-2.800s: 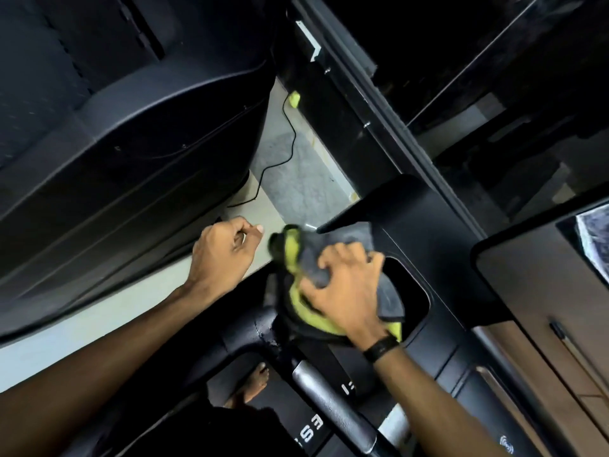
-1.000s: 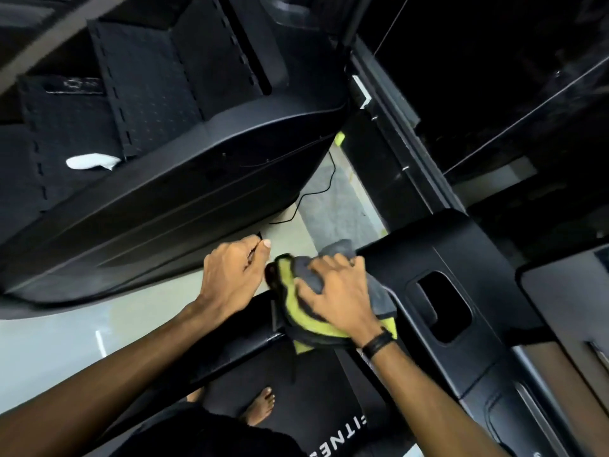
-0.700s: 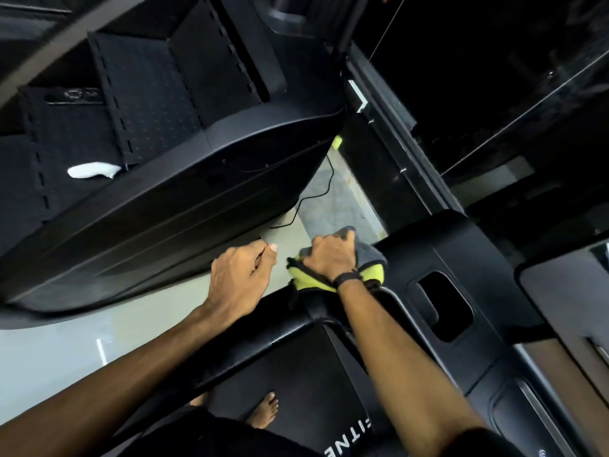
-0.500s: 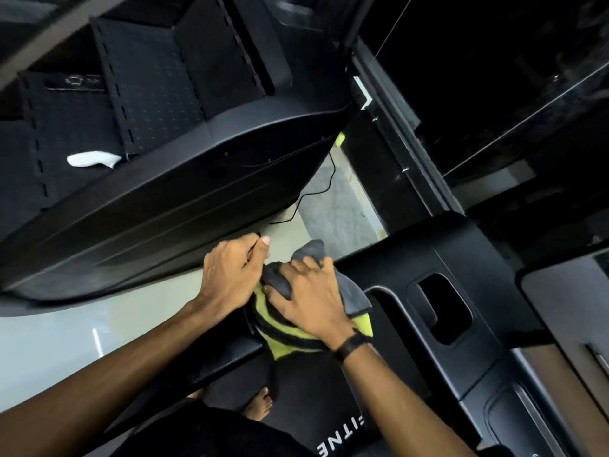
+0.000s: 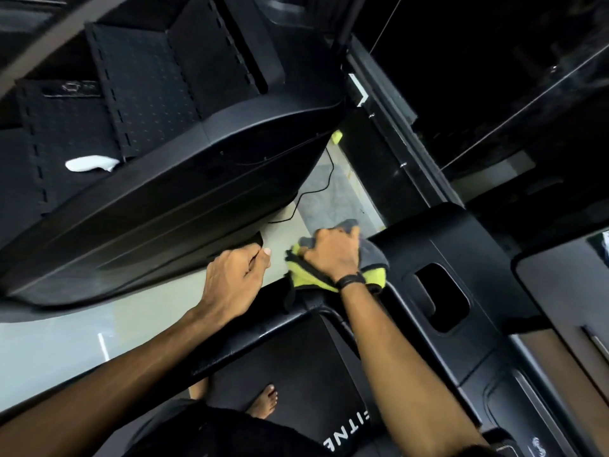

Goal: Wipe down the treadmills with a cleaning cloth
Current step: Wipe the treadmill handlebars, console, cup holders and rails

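I have my right hand (image 5: 333, 255) pressed down on the cleaning cloth (image 5: 304, 275), a grey and yellow-green cloth bunched at the near-left corner of the treadmill console (image 5: 461, 258). The fingers (image 5: 329, 235) curl over the top of the cloth and grasp it against the black plastic; grey folds stick out past my fingertips and yellow folds hang below my wrist, where a black wristband (image 5: 351, 280) sits. The cloth lies right where the black handrail (image 5: 250, 344) meets the console.

My left hand (image 5: 235, 278) is just beside the cloth, apart from it, resting on the far end of the handrail. Its fingers are curled loosely with the thumb tip out; I cannot tell whether they grip anything.

To the right of the cloth, the console has a deep rectangular cup pocket (image 5: 441, 296). Beyond my hands sits the neighbouring treadmill (image 5: 164, 192), with a thin black cable (image 5: 316, 189) trailing over the pale floor (image 5: 66, 347) between the machines. My bare foot (image 5: 263, 404) stands on the treadmill belt (image 5: 296, 374) below.
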Tool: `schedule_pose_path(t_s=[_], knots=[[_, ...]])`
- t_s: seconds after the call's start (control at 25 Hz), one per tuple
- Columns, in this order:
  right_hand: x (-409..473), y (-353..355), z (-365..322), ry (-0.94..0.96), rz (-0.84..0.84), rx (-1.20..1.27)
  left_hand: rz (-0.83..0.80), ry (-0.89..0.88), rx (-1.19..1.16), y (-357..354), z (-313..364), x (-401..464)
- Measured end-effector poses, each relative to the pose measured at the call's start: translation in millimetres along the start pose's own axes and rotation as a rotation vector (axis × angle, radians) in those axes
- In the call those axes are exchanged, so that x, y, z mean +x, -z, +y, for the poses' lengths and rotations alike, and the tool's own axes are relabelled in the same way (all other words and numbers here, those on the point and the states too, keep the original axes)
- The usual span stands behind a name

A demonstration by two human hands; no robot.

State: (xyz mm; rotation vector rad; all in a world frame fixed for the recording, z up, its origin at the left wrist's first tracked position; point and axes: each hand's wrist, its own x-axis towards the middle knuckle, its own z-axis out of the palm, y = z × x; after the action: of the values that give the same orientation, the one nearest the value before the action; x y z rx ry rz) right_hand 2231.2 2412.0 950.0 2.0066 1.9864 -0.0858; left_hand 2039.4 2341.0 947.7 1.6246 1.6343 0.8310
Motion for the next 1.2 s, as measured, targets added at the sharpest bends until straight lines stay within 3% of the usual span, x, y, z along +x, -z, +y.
schedule_pose_path(t_s=[0.16,0.28,0.36,0.48,0.56,0.68,0.92,1.04,1.2], knots=[[-77,-11,-29,0.161,0.284,0.143,0.029,-0.008,-0.040,-7,8,5],[-126,-30,3,0.118,0.444,0.231,0.039,-0.009,-0.080,-10,14,11],[-129,-32,34,-0.019,0.473,0.245,0.013,-0.033,-0.071,-16,17,11],[-93,-19,53,-0.269,0.428,0.169,-0.051,-0.075,-0.071,-24,25,6],[-71,-11,46,-0.334,0.369,0.089,-0.077,-0.090,-0.069,-28,32,3],[-64,-6,20,-0.238,0.315,0.088,-0.054,-0.112,-0.078,-32,36,1],[-159,-27,10,-0.017,0.449,0.240,-0.033,-0.107,-0.143,-33,29,12],[-204,-35,26,-0.103,0.434,0.227,-0.069,-0.111,-0.155,-39,33,11],[-212,-38,32,-0.186,0.205,-0.015,-0.127,-0.157,-0.138,-53,45,8]])
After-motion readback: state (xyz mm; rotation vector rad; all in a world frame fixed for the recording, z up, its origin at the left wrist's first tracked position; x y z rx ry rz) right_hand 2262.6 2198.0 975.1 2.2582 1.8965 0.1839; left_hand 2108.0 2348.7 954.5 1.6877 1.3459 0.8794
